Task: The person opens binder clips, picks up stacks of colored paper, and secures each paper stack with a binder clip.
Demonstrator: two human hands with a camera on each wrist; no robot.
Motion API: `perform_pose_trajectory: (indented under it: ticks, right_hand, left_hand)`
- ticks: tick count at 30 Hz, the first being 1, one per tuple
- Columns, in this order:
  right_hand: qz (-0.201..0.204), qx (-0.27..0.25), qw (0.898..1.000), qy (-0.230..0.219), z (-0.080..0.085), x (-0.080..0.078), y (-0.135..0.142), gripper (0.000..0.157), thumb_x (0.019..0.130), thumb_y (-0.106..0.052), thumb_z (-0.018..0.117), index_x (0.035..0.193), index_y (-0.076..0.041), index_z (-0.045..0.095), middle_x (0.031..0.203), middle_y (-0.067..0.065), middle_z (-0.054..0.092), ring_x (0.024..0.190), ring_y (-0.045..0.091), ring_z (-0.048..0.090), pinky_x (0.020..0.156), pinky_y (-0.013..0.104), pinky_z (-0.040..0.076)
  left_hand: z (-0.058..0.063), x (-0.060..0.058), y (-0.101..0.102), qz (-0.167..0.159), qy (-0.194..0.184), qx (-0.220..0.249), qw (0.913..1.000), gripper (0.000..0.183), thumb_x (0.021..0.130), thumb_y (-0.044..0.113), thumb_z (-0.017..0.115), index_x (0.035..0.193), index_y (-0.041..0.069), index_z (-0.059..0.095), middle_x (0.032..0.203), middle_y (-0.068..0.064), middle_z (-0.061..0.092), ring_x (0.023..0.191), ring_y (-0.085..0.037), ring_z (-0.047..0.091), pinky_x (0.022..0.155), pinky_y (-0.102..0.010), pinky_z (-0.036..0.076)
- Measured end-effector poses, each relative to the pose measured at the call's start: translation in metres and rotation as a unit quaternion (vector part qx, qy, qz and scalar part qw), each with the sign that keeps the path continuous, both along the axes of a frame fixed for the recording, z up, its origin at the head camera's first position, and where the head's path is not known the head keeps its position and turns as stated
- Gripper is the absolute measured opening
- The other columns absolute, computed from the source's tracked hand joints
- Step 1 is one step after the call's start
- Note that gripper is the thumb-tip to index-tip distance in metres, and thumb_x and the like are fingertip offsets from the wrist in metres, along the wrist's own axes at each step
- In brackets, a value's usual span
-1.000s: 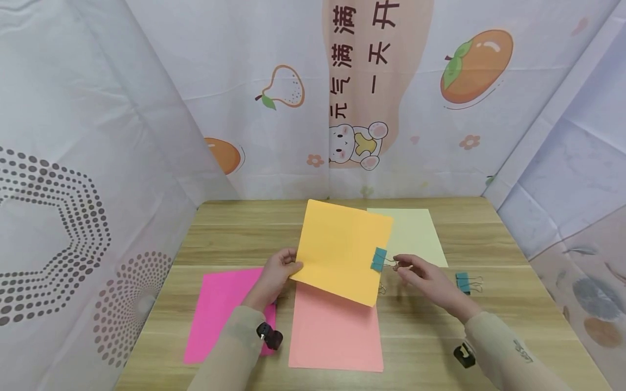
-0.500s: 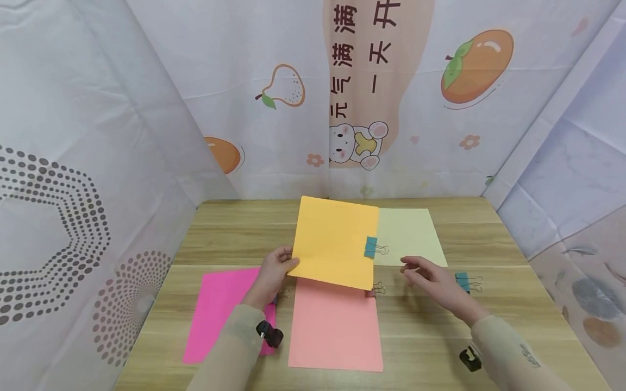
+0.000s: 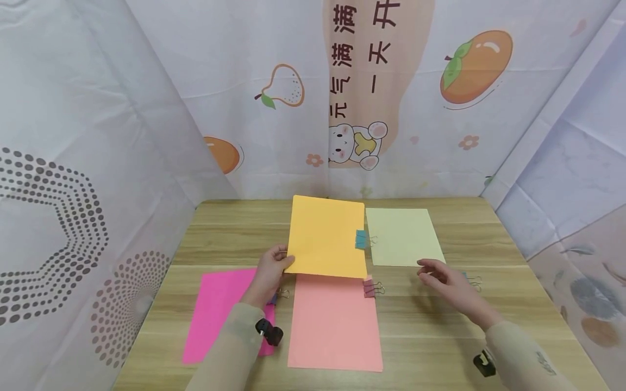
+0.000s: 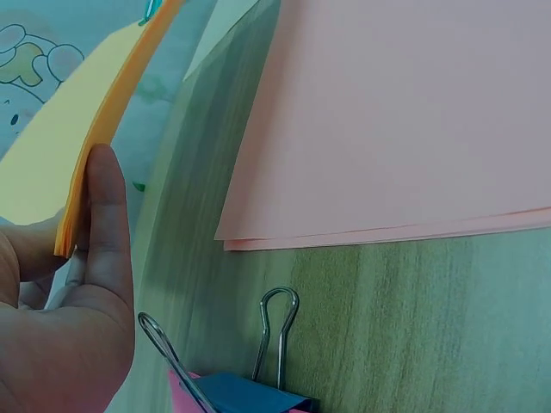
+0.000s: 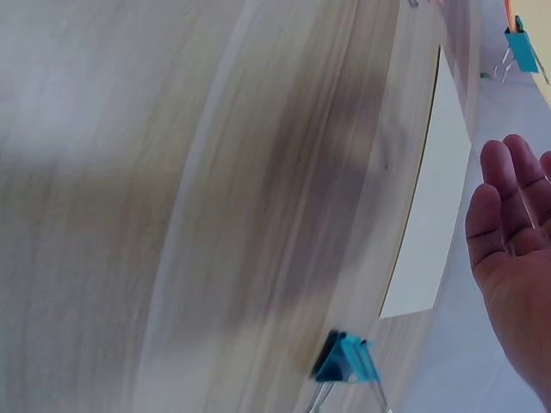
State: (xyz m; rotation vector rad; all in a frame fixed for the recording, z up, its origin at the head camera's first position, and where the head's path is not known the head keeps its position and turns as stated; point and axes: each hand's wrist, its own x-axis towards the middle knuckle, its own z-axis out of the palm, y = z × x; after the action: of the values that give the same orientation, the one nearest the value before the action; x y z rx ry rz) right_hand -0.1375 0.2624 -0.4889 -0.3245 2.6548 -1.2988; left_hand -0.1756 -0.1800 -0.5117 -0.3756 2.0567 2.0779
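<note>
My left hand [image 3: 268, 274] pinches the lower left corner of a stack of orange paper [image 3: 325, 236], thumb in front and fingers behind. The stack is raised and tilted over the table; its layered edge shows in the left wrist view. A teal binder clip [image 3: 360, 239] grips the stack's right edge, wire handles pointing right. Off to the right, my right hand [image 3: 447, 285] hovers with loosely bent fingers and holds nothing. It partly hides a loose teal binder clip [image 5: 344, 357], which stands on the table in the right wrist view.
Salmon-pink paper [image 3: 335, 326] lies front centre with a dark red binder clip [image 3: 369, 289] on its right edge. Magenta paper [image 3: 215, 315] at left bears a blue binder clip [image 4: 258, 391]. Pale yellow paper [image 3: 406, 237] lies at the back right. Fabric curtains [image 3: 244, 49] surround the wooden table.
My right hand has let go of the teal clip's handles and drawn back right. My left hand has moved the clipped orange stack left, uncovering the dark red clip and more pale yellow paper.
</note>
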Motion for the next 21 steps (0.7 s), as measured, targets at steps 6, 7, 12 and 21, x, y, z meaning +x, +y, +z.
perform_pose_trajectory:
  ticks: [6,7,12,21]
  right_hand:
    - [-0.006,0.003,1.0,-0.005,-0.002,0.003,0.008,0.047,0.105,-0.03,0.059,0.142,0.0,0.053,0.121,0.014,0.067,0.1,0.005,0.062,0.082,0.022,0.052]
    - [-0.007,0.002,1.0,-0.007,-0.003,0.003,0.01,0.048,0.105,-0.03,0.059,0.142,0.0,0.053,0.122,0.013,0.067,0.1,0.005,0.062,0.082,0.022,0.052]
    - [-0.012,-0.005,1.0,-0.01,-0.006,0.004,0.015,0.048,0.105,-0.028,0.059,0.143,0.0,0.052,0.123,0.014,0.066,0.098,0.002,0.061,0.082,0.021,0.051]
    - [-0.016,-0.027,0.999,-0.022,-0.006,0.007,0.02,0.05,0.105,-0.028,0.059,0.146,0.0,0.049,0.126,0.017,0.064,0.099,0.019,0.067,0.081,0.022,0.053]
  left_hand:
    - [-0.001,-0.003,0.0,0.005,-0.006,-0.001,1.0,0.031,0.101,0.006,0.062,0.131,0.003,0.059,0.114,-0.011,0.063,0.087,-0.015,0.062,0.075,-0.032,0.052]
    - [-0.001,-0.004,0.0,0.006,-0.006,0.001,1.0,0.031,0.101,0.006,0.062,0.132,0.003,0.059,0.115,-0.012,0.063,0.088,-0.015,0.063,0.076,-0.032,0.053]
    - [0.0,-0.007,0.003,0.012,-0.003,0.021,0.9997,0.033,0.103,0.004,0.058,0.135,0.0,0.055,0.12,-0.017,0.061,0.093,-0.021,0.067,0.08,-0.035,0.06]
    - [0.003,-0.015,0.01,0.026,0.0,0.037,0.999,0.038,0.104,0.005,0.056,0.14,-0.003,0.049,0.122,-0.017,0.056,0.098,-0.021,0.06,0.083,-0.037,0.06]
